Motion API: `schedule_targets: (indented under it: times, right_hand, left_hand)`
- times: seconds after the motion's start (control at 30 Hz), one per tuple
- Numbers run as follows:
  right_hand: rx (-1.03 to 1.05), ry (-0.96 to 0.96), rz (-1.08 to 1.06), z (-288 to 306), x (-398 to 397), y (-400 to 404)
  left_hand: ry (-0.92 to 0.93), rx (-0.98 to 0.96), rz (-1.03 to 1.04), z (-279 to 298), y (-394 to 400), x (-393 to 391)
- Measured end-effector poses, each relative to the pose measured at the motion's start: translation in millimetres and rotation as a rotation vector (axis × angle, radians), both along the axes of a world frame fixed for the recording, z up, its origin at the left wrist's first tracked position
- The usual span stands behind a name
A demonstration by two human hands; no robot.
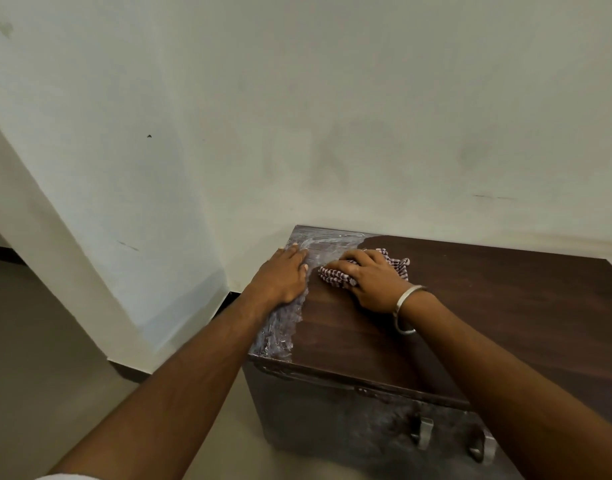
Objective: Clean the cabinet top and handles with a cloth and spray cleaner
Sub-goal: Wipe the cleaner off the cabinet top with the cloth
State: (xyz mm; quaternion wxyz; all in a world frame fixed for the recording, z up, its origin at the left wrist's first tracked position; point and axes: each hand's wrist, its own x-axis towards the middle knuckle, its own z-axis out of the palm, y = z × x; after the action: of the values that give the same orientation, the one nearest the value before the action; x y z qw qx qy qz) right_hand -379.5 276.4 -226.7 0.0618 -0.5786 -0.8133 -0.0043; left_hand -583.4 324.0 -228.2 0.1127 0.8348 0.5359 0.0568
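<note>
wall (pixel 332 98): pale, scuffed, fills the upper half of the view; meets a second wall at a corner on the left, with a dark skirting strip at the base.

floor (pixel 37 341): plain beige, lower left.

cabinet (pixel 505 306): dark brown wood-grain top, set against the wall, near the corner. a whitish, dusty or foamy film covers the left edge and far-left corner of the top; the rest of the top shows clean dark grain. front face is grey with dust.

handles (pixel 423 433): two metal pulls on the front face, lower right, side by side; a second one sits further right.

left hand (pixel 283 275): flat, palm down, fingers spread out straight on the filmed left edge of the cabinet top; grips nothing.

right hand (pixel 370 277): pressed down on the cloth, fingers curled over it and pinning it to the top; just beside the left hand, not touching it.

cloth (pixel 398 265): checked, purple-and-white, bunched under the right hand at the border between the film and the clean wood, its far edge sticking out past the fingers.

bangle (pixel 406 306): silver-coloured metal, on the right wrist.
</note>
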Motion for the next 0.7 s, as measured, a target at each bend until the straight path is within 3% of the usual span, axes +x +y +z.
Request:
schedule_targets:
  times: [0.17,0.4,0.57,0.7]
  right_hand:
    - [-0.022,0.020,-0.067,3,-14,14]
    - [0.035,0.028,0.056,-1,-7,8]
    - [-0.023,0.029,-0.075,2,-6,28]
    - [0.024,0.033,-0.023,-2,-15,26]
  left_hand:
    - [0.000,-0.011,-0.002,-3,7,0]
    - [0.000,-0.006,0.000,-5,15,2]
    - [-0.001,-0.007,-0.009,-4,17,2]
    - [0.007,-0.002,-0.011,-2,19,4]
